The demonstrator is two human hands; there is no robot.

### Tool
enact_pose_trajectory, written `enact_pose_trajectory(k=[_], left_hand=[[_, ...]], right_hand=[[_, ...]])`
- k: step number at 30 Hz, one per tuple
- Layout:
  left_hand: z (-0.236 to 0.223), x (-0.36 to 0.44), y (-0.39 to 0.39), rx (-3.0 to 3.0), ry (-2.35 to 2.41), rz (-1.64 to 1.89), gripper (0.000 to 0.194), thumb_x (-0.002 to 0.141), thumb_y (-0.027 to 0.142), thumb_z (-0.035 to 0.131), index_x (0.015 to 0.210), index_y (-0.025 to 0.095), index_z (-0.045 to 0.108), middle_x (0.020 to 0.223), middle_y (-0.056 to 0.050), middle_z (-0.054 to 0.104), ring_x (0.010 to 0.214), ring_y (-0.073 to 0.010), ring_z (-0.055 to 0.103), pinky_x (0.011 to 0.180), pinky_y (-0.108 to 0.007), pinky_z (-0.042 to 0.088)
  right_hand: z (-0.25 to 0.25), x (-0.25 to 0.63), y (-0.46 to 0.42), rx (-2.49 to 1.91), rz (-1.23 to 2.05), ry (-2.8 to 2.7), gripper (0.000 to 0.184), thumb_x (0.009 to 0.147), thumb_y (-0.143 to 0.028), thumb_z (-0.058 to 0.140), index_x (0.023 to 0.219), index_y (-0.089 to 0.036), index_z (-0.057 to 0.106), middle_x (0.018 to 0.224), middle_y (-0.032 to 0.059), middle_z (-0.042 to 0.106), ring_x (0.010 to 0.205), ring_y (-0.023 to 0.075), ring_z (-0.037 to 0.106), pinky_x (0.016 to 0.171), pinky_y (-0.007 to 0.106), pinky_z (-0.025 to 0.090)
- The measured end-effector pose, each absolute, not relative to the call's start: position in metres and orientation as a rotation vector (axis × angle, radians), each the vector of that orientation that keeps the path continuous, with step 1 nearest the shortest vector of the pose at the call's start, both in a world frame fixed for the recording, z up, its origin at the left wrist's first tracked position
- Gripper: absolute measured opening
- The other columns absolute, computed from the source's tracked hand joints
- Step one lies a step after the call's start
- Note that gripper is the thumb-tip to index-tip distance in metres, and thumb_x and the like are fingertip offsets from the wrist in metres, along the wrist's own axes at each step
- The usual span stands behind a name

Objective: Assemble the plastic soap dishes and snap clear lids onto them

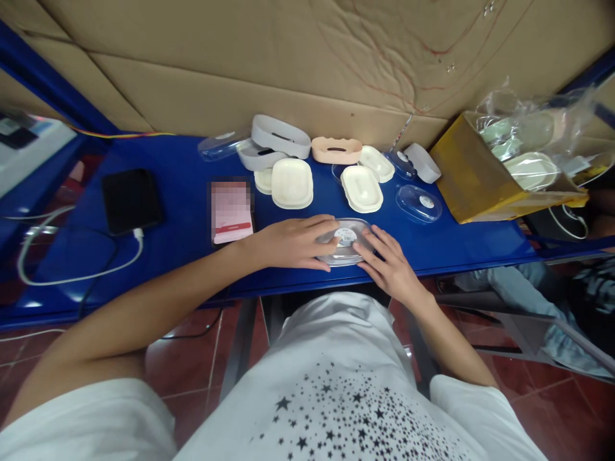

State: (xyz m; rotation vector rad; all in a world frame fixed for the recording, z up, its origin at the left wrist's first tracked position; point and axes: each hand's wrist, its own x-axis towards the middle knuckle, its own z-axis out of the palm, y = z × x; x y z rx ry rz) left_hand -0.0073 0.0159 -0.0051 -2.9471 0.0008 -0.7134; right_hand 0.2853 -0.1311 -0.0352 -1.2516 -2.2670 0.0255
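Note:
A clear oval plastic lid (346, 238) with a round sticker lies near the front edge of the blue table (182, 192). My left hand (293, 243) rests on its left side with fingers stretched flat. My right hand (387, 262) presses its right side, fingers also extended. Behind it lie cream oval trays (291, 183), another cream tray (361, 188), and a second clear lid (419, 203).
Grey oval rings (280, 136) and a pink ring (336, 150) sit at the back by the cardboard wall. A yellow box (473, 169) with bagged parts stands right. A black phone (129, 200) with white cable and a pink card (232, 211) lie left.

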Motion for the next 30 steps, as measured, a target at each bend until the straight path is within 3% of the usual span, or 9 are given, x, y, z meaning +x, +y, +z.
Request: enact_pose_trajectory(k=[5, 8, 11, 17, 21, 25, 28, 30], left_hand=[[-0.013, -0.009, 0.02, -2.949, -0.058, -0.645, 0.059, 0.1, 0.058, 0.08, 0.144, 0.021, 0.066, 0.153, -0.02, 0.064, 0.147, -0.0349, 0.062, 0.114, -0.044, 0.062], [-0.019, -0.007, 0.024, -3.039, -0.073, -0.696, 0.072, 0.095, 0.054, 0.087, 0.155, 0.023, 0.06, 0.156, -0.022, 0.061, 0.15, -0.0379, 0.059, 0.121, -0.053, 0.058], [-0.024, -0.004, 0.026, -3.126, -0.052, -0.771, 0.075, 0.095, 0.049, 0.088, 0.158, 0.022, 0.058, 0.158, -0.023, 0.06, 0.151, -0.0401, 0.058, 0.121, -0.056, 0.056], [-0.015, -0.007, 0.031, -3.141, -0.265, -0.714, 0.059, 0.104, 0.05, 0.077, 0.155, 0.026, 0.062, 0.163, -0.019, 0.058, 0.154, -0.0404, 0.054, 0.127, -0.061, 0.046], [0.002, -0.017, 0.038, -2.932, -0.677, -0.812, 0.043, 0.115, 0.045, 0.053, 0.149, 0.023, 0.064, 0.158, -0.019, 0.062, 0.146, -0.0378, 0.059, 0.123, -0.06, 0.044], [0.007, -0.02, 0.041, -2.786, -0.77, -0.892, 0.042, 0.113, 0.045, 0.056, 0.144, 0.021, 0.067, 0.152, -0.019, 0.066, 0.142, -0.0382, 0.062, 0.116, -0.057, 0.047], [0.004, -0.016, 0.037, -2.802, -0.717, -0.767, 0.039, 0.11, 0.046, 0.062, 0.139, 0.022, 0.072, 0.152, -0.019, 0.067, 0.136, -0.0401, 0.066, 0.116, -0.061, 0.046], [0.0, -0.012, 0.033, -2.831, -0.726, -0.663, 0.035, 0.11, 0.039, 0.061, 0.14, 0.024, 0.073, 0.151, -0.019, 0.068, 0.134, -0.0402, 0.068, 0.114, -0.062, 0.046]], right_hand=[[-0.036, 0.287, -0.128, -1.161, 0.148, -2.299, 0.088, 0.108, -0.01, 0.062, 0.174, -0.055, 0.025, 0.178, -0.0051, 0.045, 0.168, 0.0312, 0.039, 0.136, 0.072, 0.039], [-0.038, 0.288, -0.129, -1.15, 0.125, -2.341, 0.091, 0.108, -0.003, 0.056, 0.176, -0.053, 0.022, 0.179, -0.0046, 0.042, 0.17, 0.0292, 0.034, 0.139, 0.072, 0.033], [-0.039, 0.287, -0.129, -1.15, 0.088, -2.327, 0.089, 0.108, -0.006, 0.058, 0.176, -0.051, 0.022, 0.178, -0.0029, 0.044, 0.168, 0.0292, 0.039, 0.138, 0.07, 0.035], [-0.031, 0.272, -0.119, -1.289, -0.108, -2.308, 0.082, 0.11, -0.014, 0.059, 0.178, -0.047, 0.026, 0.173, 0.0034, 0.054, 0.16, 0.0332, 0.053, 0.125, 0.061, 0.054], [-0.027, 0.245, -0.105, -1.501, -0.13, -2.278, 0.079, 0.112, -0.016, 0.049, 0.181, -0.04, 0.019, 0.178, 0.0099, 0.047, 0.163, 0.0398, 0.047, 0.118, 0.063, 0.056], [-0.022, 0.229, -0.079, -1.425, 0.069, -2.227, 0.072, 0.117, -0.029, 0.039, 0.183, -0.032, 0.008, 0.187, 0.0133, 0.027, 0.172, 0.0358, 0.03, 0.128, 0.062, 0.047], [-0.015, 0.257, -0.054, -1.491, 0.01, -2.138, 0.064, 0.118, -0.035, 0.033, 0.181, -0.028, 0.022, 0.187, 0.011, 0.028, 0.174, 0.0312, 0.026, 0.136, 0.061, 0.035], [-0.012, 0.297, -0.045, -1.702, -0.155, -2.027, 0.061, 0.117, -0.037, 0.036, 0.177, -0.023, 0.035, 0.184, 0.0138, 0.034, 0.173, 0.0349, 0.027, 0.137, 0.066, 0.029]])
